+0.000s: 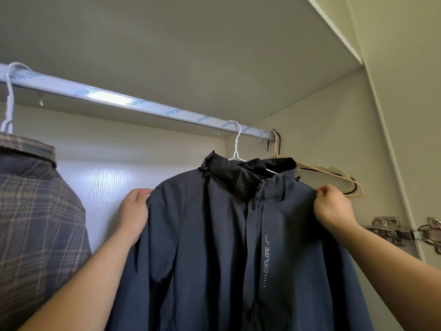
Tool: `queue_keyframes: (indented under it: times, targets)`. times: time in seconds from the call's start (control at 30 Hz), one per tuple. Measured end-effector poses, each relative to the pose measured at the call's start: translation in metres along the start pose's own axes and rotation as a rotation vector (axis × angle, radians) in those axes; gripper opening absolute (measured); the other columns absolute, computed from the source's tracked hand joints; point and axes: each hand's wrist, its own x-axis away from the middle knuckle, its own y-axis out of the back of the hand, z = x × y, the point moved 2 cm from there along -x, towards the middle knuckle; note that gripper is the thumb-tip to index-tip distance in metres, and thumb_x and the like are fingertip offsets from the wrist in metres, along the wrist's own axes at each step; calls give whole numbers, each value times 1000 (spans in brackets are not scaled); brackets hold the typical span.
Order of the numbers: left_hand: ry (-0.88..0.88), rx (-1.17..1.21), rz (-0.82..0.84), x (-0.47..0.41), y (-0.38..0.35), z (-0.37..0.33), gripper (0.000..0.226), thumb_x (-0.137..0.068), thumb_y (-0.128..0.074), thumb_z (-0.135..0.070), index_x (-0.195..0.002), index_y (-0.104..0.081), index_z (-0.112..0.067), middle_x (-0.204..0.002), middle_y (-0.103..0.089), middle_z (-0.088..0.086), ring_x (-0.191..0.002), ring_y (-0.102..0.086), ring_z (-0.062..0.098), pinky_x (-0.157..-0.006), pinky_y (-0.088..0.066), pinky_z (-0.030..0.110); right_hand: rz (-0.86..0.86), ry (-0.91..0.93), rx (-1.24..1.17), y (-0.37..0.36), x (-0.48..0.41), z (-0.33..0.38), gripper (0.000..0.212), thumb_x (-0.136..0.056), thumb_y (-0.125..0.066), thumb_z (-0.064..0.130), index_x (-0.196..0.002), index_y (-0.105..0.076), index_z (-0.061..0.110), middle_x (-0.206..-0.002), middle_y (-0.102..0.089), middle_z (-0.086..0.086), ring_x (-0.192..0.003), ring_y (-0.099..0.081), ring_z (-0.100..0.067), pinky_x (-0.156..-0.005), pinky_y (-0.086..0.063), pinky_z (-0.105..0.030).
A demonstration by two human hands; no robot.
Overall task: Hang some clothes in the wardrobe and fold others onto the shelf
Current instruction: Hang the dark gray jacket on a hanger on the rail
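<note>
Jacket: dark navy jacket, zipped, collar up, pale lettering down the chest; hangs facing the camera toward the right end of the wardrobe.
Support: on a white hanger, its hook over the rail.
Left hand: left hand at the jacket's shoulder on the camera's left, fingers curled round the shoulder edge, gripping the cloth.
Right hand: right hand at the opposite shoulder, thumb and fingertips pinching a small fold of fabric.
Right of jacket: empty hangers, one beige and one dark, at the very end of the rail, just behind the jacket's shoulder and close to the right hand; side wall right behind them.
Left of jacket: plaid shirt on its own white hanger, apart from the jacket, with bare back panel showing between them.
Far right: metal hinge on the side wall, beyond the right wrist.
</note>
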Motion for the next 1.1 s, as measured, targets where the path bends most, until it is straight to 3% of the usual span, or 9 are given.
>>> queue_keyframes:
  times: [0.27, 0.37, 0.5, 0.6, 0.7, 0.77, 0.93, 1.03, 1.1]
  targets:
    - [116, 39, 148, 12, 7, 11, 40, -79, -53, 14, -104, -62, -15, -102, -70, 5, -92, -66, 27, -79, -51, 37, -127, 236, 255, -25, -1, 24, 43, -97, -43, 15, -140, -47, 12, -140, -51, -17, -128, -44, -38, -103, -37, -48]
    - [114, 18, 193, 11, 9, 16, 42, -79, -61, 17, -107, -61, -16, -101, -72, 6, -94, -68, 26, -84, -55, 43, -334, 359, 134, -34, 7, 38, 47, -89, -51, 8, -136, -49, 12, -139, -48, -17, -127, -42, -39, -102, -35, -52]
    - [98, -41, 308, 12, 10, 18, 32, -87, -69, 3, -111, -66, -18, -96, -76, 6, -86, -73, 23, -71, -58, 34, -550, 725, -33, -53, 40, 78, 37, -81, -54, 13, -118, -51, 18, -123, -51, -15, -116, -44, -33, -92, -33, -45]
    - [120, -8, 377, 12, 9, 20, 17, -94, -67, -15, -110, -71, -15, -101, -76, 7, -92, -74, 24, -78, -57, 34, -478, 1091, 30, -81, 66, 112, 31, -76, -65, 8, -106, -60, 17, -108, -59, -11, -98, -52, -33, -80, -37, -43]
    - [251, 210, 382, 14, 8, 16, 30, -103, -50, -33, -107, -73, -13, -103, -76, 5, -101, -72, 22, -87, -52, 35, -243, 1348, 351, -121, 76, 131, 30, -77, -54, 10, -105, -65, 14, -105, -61, -7, -88, -54, -32, -72, -37, -39]
    - [385, 364, 419, 16, 8, 10, 42, -103, -42, -45, -107, -71, -15, -105, -76, 6, -93, -74, 19, -86, -50, 36, -87, 1337, 497, -146, 72, 138, 35, -80, -44, 13, -108, -63, 13, -110, -60, -7, -91, -54, -32, -73, -38, -39]
    - [507, 356, 664, 15, 4, 11, 70, -94, -35, -69, -129, -65, -17, -128, -66, 14, -120, -62, 32, -112, -38, 47, 10, 1029, 518, -169, 51, 157, 60, -85, -57, 12, -144, -43, 13, -152, -39, -13, -118, -51, -34, -89, -43, -41]
    - [526, 321, 694, 16, 2, 11, 64, -89, -52, -63, -124, -69, -13, -125, -68, 15, -118, -63, 32, -110, -41, 46, 66, 950, 553, -170, 40, 159, 71, -96, -57, 27, -155, -20, 16, -162, -19, -12, -128, -45, -32, -94, -42, -40]
    - [516, 307, 719, 15, 3, 12, 62, -78, -71, -54, -119, -72, -8, -124, -68, 17, -115, -64, 32, -107, -44, 45, 57, 966, 576, -167, 36, 159, 68, -96, -58, 35, -153, -24, 18, -156, -30, -9, -123, -50, -31, -87, -48, -40]
